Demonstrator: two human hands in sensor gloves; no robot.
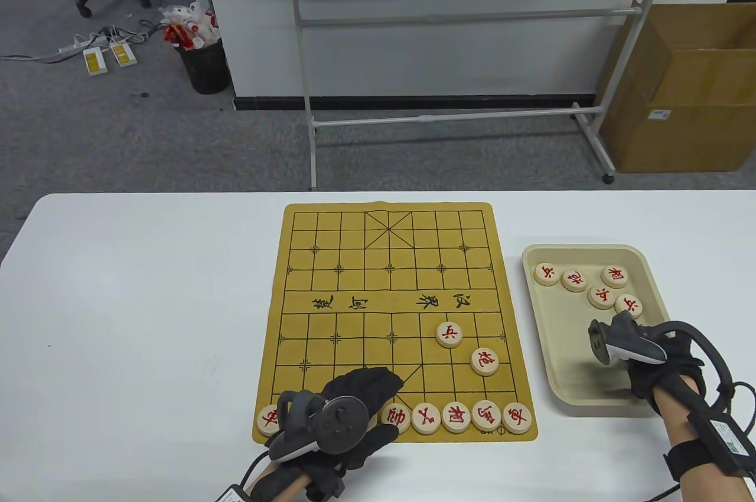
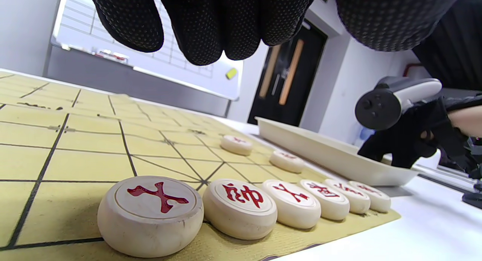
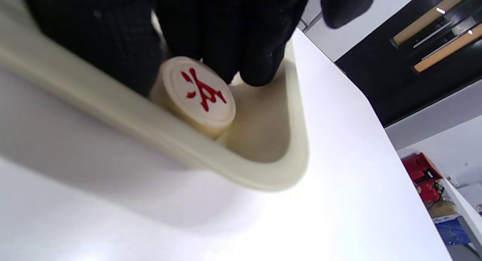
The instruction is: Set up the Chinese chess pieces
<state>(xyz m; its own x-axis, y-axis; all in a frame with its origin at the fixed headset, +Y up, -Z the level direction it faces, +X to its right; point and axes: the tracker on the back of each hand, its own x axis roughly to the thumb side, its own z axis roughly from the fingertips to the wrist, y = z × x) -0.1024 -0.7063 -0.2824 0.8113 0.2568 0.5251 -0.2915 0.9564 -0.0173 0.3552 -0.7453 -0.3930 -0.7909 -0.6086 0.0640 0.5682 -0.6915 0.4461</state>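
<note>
The yellow chess board (image 1: 354, 242) lies mid-table. Several red-lettered wooden pieces stand along its near edge, among them one at the left corner (image 1: 270, 420) and one at the right corner (image 1: 517, 417). Two more pieces (image 1: 449, 335) (image 1: 485, 361) stand further up the board. My left hand (image 1: 360, 393) hovers over the near row, its fingers (image 2: 211, 31) open and empty above a piece (image 2: 150, 212). My right hand (image 1: 644, 372) reaches into the beige tray (image 1: 582, 248). In the right wrist view its fingers (image 3: 256, 54) grip one piece (image 3: 196, 95) by the tray's wall (image 3: 263, 178).
Several loose pieces (image 1: 602, 296) lie in the far half of the tray. A whiteboard stand (image 1: 449, 118) and a cardboard box (image 1: 685, 106) stand on the floor behind the table. White tabletop (image 1: 147, 301) lies to the left of the board.
</note>
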